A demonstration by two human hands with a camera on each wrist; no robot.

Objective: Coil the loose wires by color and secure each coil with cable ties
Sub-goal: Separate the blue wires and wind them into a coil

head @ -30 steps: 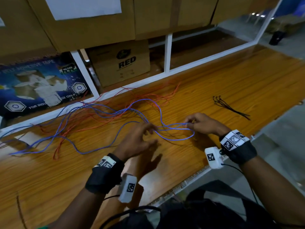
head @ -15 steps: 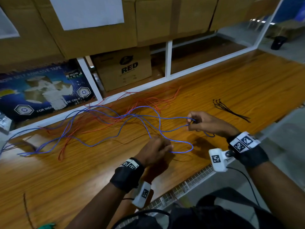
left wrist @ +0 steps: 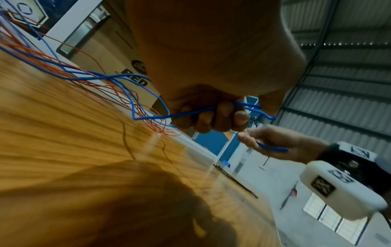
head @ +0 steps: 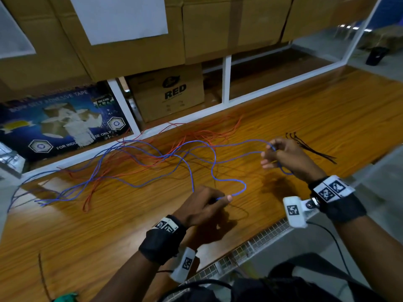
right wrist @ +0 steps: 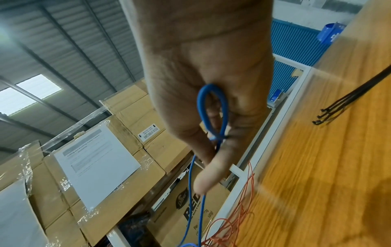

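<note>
Loose blue wires and red wires lie tangled across the wooden bench. My left hand grips a blue wire near the front edge, fingers curled round it. My right hand, raised to the right, pinches a small blue wire loop between thumb and fingers. Blue strands span between the two hands. A bundle of black cable ties lies on the bench just behind the right hand, also in the right wrist view.
Cardboard boxes and a blue tape carton fill the white-framed shelf behind the bench. A wire mesh tray runs along the bench's front edge. A thin dark strand lies at the near left.
My left hand pulled back toward the front edge, drawing a blue wire with it. My right hand lifted and moved right, toward the cable ties, keeping its loop.
</note>
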